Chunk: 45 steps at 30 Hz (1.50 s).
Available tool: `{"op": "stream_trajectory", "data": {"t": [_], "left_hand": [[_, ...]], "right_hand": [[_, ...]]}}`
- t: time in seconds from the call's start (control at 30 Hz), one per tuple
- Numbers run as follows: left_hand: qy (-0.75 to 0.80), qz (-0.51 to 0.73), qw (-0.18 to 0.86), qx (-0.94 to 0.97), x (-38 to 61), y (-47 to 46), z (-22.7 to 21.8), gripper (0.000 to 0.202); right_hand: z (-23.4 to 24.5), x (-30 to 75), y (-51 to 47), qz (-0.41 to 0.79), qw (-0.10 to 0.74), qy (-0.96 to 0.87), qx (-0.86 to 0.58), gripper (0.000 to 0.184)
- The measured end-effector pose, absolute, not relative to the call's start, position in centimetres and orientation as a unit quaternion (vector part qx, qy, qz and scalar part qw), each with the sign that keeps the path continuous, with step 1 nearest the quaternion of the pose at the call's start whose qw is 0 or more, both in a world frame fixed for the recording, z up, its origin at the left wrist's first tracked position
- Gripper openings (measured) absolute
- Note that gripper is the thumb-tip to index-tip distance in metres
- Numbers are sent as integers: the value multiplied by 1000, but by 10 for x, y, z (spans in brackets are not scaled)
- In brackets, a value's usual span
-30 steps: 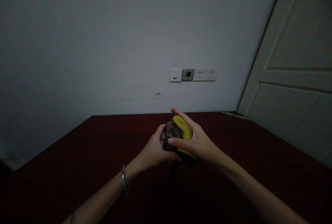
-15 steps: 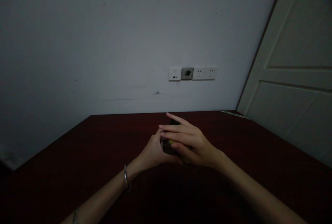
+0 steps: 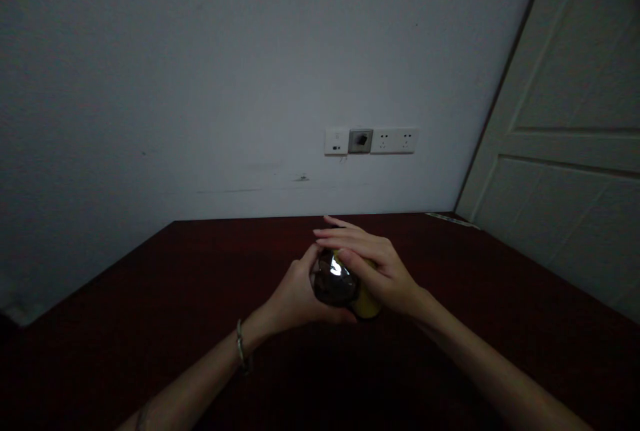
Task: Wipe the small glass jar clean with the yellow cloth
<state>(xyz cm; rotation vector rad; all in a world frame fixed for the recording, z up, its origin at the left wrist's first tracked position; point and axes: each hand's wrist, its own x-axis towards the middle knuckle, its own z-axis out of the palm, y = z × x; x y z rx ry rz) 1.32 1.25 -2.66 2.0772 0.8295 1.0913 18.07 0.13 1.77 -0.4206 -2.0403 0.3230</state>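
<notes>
Our left hand (image 3: 299, 294) cups a glossy dark object (image 3: 333, 286) while our right hand (image 3: 384, 270) presses yellow cloth (image 3: 368, 306) against it; the next move, we judge, needs steady support.

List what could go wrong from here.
1. Slip: the dark brown, glossy, rounded object might slide from the left hand; its bright highlight suggests a slick surface.
2. Hidden contact: the right hand partly covers it and the yellow piece of unclear material, so misalignment could go unseen.
</notes>
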Motion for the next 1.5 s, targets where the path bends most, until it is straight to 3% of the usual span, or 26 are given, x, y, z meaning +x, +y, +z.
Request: {"op": "stream_trajectory", "data": {"t": [0.1,0.2,0.4,0.5,0.57,0.8,0.93,1.13,1.3,1.37,1.5], "left_hand": [[343,412,249,807,15,15,-27,66],[357,413,241,803,16,16,-28,47],[334,448,330,761,16,13,-29,82],[318,448,359,754,15,12,-28,80],[333,442,352,755,15,12,-27,79],[371,413,235,798,15,17,-31,54],[402,396,231,793,14,14,-31,66],[400,370,204,813,14,8,-25,93],[420,376,221,796,15,12,-31,94],[420,391,229,786,16,15,-35,85],[369,401,228,807,19,22,-39,39]], "right_hand": [[21,179,-7,30,432,-892,-127,36],[20,177,-9,-10,398,-910,-120,39],[13,176,3,108,512,-829,-199,30],[11,173,5,150,545,-789,-242,27],[11,172,2,115,544,-796,-237,29],[13,172,-9,-35,413,-898,-147,37],[11,173,-2,18,457,-876,-150,34],[7,170,10,221,543,-774,-238,24],[2,167,7,152,567,-771,-247,26],[2,168,4,79,536,-813,-212,30],[0,171,1,-21,457,-876,-151,39]]}}
